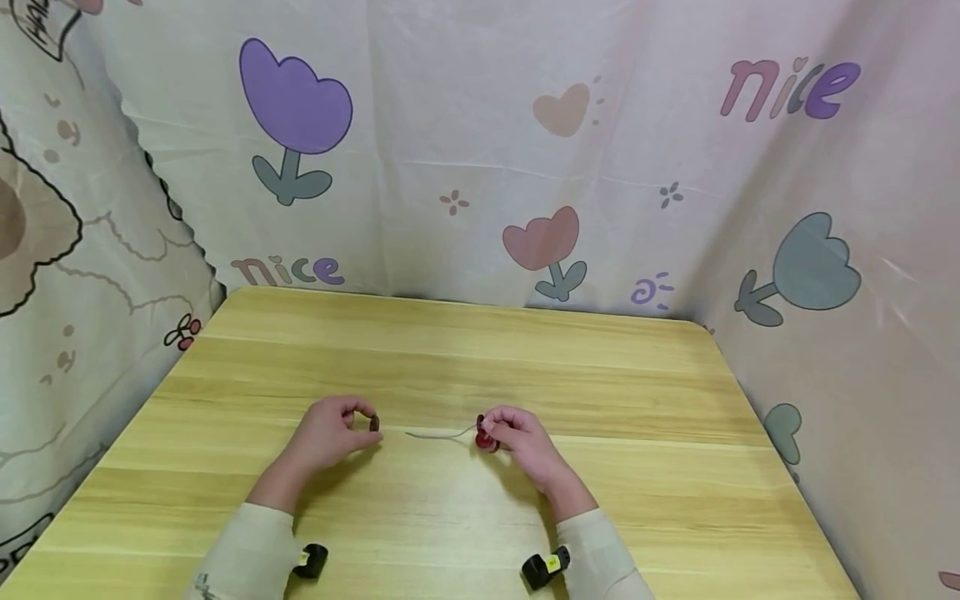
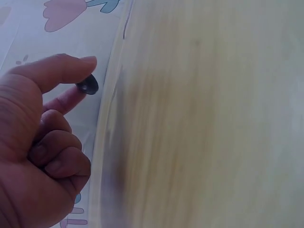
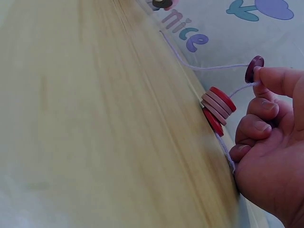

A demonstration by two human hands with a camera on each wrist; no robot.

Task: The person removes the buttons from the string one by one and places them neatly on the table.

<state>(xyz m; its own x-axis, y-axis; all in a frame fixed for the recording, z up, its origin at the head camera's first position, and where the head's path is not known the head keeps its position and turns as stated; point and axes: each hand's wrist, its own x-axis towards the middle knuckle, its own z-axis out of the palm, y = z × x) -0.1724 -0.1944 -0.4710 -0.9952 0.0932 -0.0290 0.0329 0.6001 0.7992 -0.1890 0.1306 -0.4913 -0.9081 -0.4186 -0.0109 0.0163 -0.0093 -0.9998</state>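
My left hand (image 1: 333, 437) pinches a small dark round button (image 2: 89, 85) between thumb and forefinger, its other fingers curled into the palm. Across from it, my right hand (image 1: 521, 437) pinches a dark red button (image 3: 254, 69) at its edge, with a thin pale string (image 3: 209, 68) running through. One string end reaches out leftward, toward the left hand, and stops short of it. Below the right fingertips hangs a stack of red and pink buttons (image 3: 219, 107) on the same string. From the stack, the string runs down beside the right palm.
A light wooden table (image 1: 420, 358) lies under both hands. Behind it hangs a printed curtain (image 1: 450, 125), continuing along both sides. Black devices with yellow labels sit at the left wrist (image 1: 311, 561) and right wrist (image 1: 546, 567).
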